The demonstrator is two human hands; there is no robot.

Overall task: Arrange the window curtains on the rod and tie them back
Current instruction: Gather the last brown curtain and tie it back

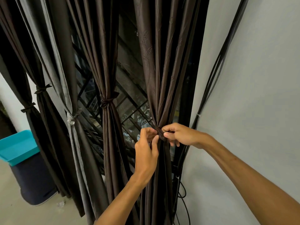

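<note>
Several dark brown curtain panels hang in front of a barred window. The rightmost curtain (159,75) is gathered into a narrow waist where a dark tie strip (160,133) wraps it. My left hand (146,150) pinches the strip from the left. My right hand (180,134) pinches the strip's other end from the right. Both hands meet at the gather. The middle curtain (105,65) carries a knotted tie (108,101), and the panels further left are tied as well. No rod is in view.
A white wall (251,95) stands to the right, with black cables (217,70) running down along it and looping near the floor. A dark bin with a turquoise lid (17,146) sits on the floor at the left. Window bars (129,114) show between the panels.
</note>
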